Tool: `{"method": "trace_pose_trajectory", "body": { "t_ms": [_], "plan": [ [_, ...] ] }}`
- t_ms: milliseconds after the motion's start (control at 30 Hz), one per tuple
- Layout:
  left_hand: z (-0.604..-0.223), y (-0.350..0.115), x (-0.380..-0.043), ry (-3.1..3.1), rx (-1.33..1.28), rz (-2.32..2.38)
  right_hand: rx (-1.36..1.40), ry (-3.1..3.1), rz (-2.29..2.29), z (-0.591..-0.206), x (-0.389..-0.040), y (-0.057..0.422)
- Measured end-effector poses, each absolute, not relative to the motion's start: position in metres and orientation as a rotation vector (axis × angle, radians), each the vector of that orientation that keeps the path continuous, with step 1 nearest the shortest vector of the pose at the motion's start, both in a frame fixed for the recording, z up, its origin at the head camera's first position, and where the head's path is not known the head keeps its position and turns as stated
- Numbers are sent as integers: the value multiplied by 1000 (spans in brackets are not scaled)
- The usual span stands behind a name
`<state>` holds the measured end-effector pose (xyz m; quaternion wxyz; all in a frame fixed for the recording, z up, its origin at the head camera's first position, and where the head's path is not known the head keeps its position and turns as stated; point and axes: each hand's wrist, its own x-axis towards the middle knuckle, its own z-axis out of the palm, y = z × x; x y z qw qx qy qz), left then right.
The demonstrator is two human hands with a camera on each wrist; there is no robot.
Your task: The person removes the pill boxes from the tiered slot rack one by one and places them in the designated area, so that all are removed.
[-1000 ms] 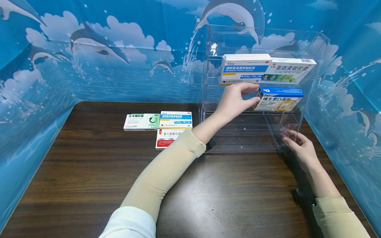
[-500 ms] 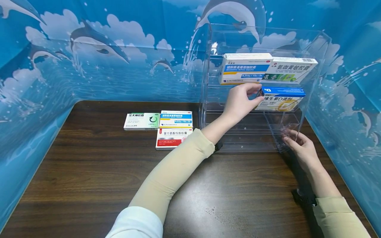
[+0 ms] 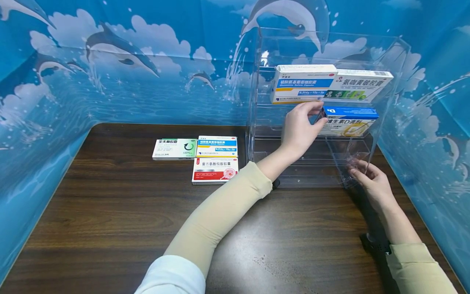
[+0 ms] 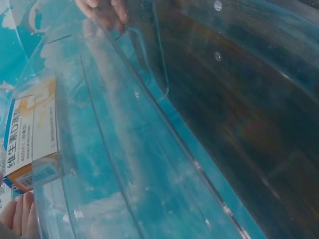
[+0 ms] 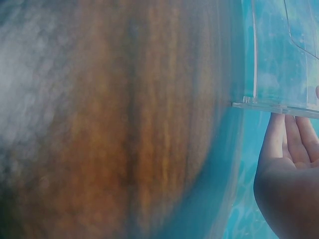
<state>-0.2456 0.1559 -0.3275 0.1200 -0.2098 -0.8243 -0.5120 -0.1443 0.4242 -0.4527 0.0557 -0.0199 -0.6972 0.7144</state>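
Left hand (image 3: pixel 299 128) touches the left end of a blue-topped white-and-yellow cardboard box (image 3: pixel 352 122); can't tell whether pinching or just pressing. That box sits in a clear plastic tiered rack (image 3: pixel 297 180), one tier below a white, blue and orange carton (image 3: pixel 304 83) and a white-and-green carton (image 3: pixel 360 86). Right hand (image 3: pixel 373 185): fingers fairly straight, tips against the rack's right side, on a dark brown wooden table (image 3: pixel 110 228).
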Motion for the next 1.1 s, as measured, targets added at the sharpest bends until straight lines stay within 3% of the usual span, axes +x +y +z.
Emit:
{"method": "trace_pose_trajectory", "body": {
  "t_ms": [700,1100],
  "plan": [
    [-326,163,-245,-2545,-707,-1139,-127,-2146,2146,-452,-144,426],
    [-331,163,-251,-2451,-712,-1254,-70,-2147,2151,-453,-146,426]
  ]
}}
